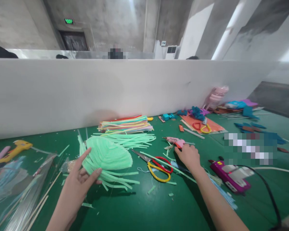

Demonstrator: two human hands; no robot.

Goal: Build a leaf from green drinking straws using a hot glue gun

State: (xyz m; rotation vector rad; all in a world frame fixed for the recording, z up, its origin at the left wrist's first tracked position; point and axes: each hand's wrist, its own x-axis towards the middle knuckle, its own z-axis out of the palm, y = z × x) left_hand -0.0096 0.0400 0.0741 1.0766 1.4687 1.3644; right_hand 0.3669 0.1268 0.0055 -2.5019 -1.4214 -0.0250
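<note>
My left hand is closed on a light-green leaf-shaped piece made of pipe cleaners laid side by side. Loose strip ends stick out from its lower side and its upper left. Over on the right, my right hand has its fingers around a pink hot glue gun lying on the table, nozzle pointing left; the handle is mostly hidden under the hand. Between the hands lie scissors with red and yellow handles, blades apart. Behind the leaf piece spreads a bunch of loose green pipe cleaners.
A multicoloured pipe-cleaner bundle rests by the white partition. A purple power strip with cables lies at right. At left are a yellow glue gun, plastic bags and sticks. More scissors rest on orange sheets.
</note>
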